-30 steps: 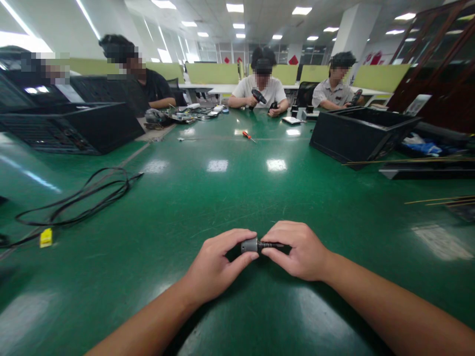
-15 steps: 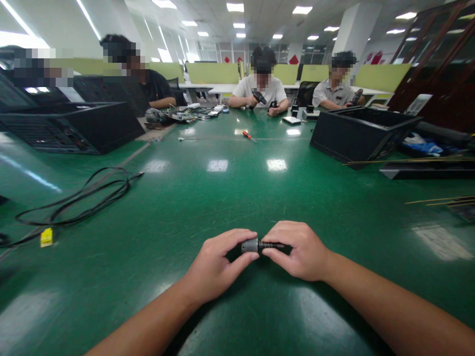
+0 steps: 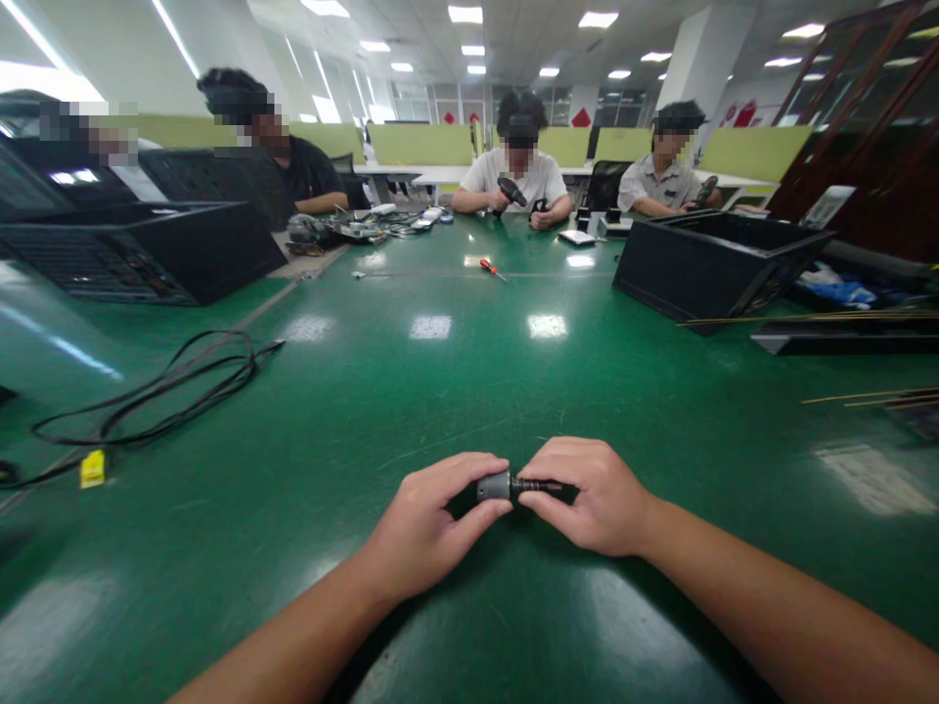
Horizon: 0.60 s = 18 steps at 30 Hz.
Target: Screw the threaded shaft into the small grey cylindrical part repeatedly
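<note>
Low in the middle of the head view, a grey cylinder with a dark ribbed shaft [image 3: 494, 486] lies sideways between my two hands; it resembles a small motor, but its exact kind is unclear. The thumb and fingers of my left hand [image 3: 440, 513] pinch the grey body from the left. From the right, my right hand [image 3: 591, 492] closes its thumb and fingertips around the shaft, close to the body. The shaft's thin tip points right, toward my right palm. Both hands are just over the green tabletop [image 3: 411, 401].
A black cable [image 3: 183, 386] with a yellow tag [image 3: 92, 469] lies coiled at left. Black computer cases [image 3: 682, 264] stand on both sides. An orange screwdriver [image 3: 490, 267] lies further back. Several people sit around the table; the one opposite [image 3: 473, 186] holds a power drill [image 3: 512, 191].
</note>
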Motion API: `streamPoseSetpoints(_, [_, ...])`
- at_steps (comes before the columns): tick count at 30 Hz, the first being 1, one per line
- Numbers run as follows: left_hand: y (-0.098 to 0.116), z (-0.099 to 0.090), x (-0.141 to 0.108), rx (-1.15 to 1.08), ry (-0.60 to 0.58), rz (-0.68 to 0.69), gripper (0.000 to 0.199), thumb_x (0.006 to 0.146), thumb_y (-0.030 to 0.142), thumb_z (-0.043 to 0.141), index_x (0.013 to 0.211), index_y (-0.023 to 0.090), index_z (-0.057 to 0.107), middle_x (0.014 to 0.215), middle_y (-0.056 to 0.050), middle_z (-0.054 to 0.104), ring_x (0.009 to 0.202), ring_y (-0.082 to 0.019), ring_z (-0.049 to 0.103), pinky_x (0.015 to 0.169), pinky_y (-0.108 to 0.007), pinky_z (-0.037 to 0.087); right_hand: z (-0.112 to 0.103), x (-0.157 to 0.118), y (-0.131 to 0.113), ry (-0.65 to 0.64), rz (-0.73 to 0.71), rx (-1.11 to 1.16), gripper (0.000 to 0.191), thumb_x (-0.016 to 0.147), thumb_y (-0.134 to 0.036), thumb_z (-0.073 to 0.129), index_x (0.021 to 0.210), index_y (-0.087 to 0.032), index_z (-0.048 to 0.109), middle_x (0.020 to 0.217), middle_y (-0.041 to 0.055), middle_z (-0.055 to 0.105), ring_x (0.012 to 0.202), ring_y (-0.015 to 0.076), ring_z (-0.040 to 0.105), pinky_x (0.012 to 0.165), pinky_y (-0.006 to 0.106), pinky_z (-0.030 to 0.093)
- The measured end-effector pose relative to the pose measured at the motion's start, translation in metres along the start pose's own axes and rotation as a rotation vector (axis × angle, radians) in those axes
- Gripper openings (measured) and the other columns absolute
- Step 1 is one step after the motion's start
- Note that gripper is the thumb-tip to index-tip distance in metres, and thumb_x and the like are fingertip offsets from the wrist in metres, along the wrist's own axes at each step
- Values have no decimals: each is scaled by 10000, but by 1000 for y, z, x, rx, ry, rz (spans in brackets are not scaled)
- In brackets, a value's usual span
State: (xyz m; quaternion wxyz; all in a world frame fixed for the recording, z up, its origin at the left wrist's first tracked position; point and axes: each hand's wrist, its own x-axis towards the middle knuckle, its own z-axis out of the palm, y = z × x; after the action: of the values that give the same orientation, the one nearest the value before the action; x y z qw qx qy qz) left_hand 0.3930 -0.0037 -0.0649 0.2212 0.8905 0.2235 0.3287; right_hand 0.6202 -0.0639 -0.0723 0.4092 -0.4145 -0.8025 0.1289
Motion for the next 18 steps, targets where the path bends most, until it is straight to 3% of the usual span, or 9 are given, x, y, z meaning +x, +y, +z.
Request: streamPoseSetpoints(18, [1, -1, 1, 1, 24, 5, 250, 879, 252, 697, 1123, 199, 685, 1062, -62, 756, 967, -191, 728, 911, -293, 593, -2, 0, -1, 11, -3, -7, 98, 895, -243, 657, 945, -186, 719, 820, 53, 729, 719, 181, 650, 688, 311, 497])
